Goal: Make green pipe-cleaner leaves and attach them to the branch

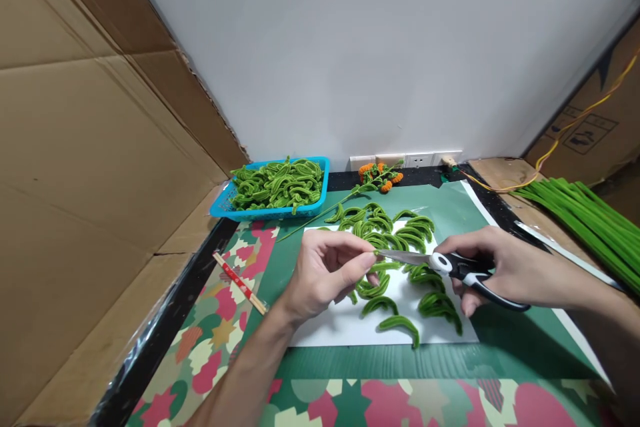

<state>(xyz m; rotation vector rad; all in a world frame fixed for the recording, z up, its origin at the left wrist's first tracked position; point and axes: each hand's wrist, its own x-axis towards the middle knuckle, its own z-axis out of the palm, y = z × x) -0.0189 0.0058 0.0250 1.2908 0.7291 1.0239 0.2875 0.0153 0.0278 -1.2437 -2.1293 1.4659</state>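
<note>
My right hand (493, 270) grips a pair of black-and-white scissors (440, 263), with its fingers through the handles. The blades point left and look closed or nearly so, their tips at my left fingertips. In a pinch of thumb and forefinger, my left hand (333, 273) holds a small green pipe cleaner piece (376, 253), mostly hidden by the fingers. Below both hands lies a white sheet of paper (330, 333), with several curved, folded green pipe cleaner pieces (400, 327) spread over it and past its far edge.
A blue plastic basket (250, 215) full of twisted green pipe cleaners stands at the back left. Near the wall lies an orange-and-green flower stem (380, 177). Wrapped chopsticks (240, 283) rest at left. Long green pipe cleaners (585, 220) lie at right, by a yellow cable (545, 153).
</note>
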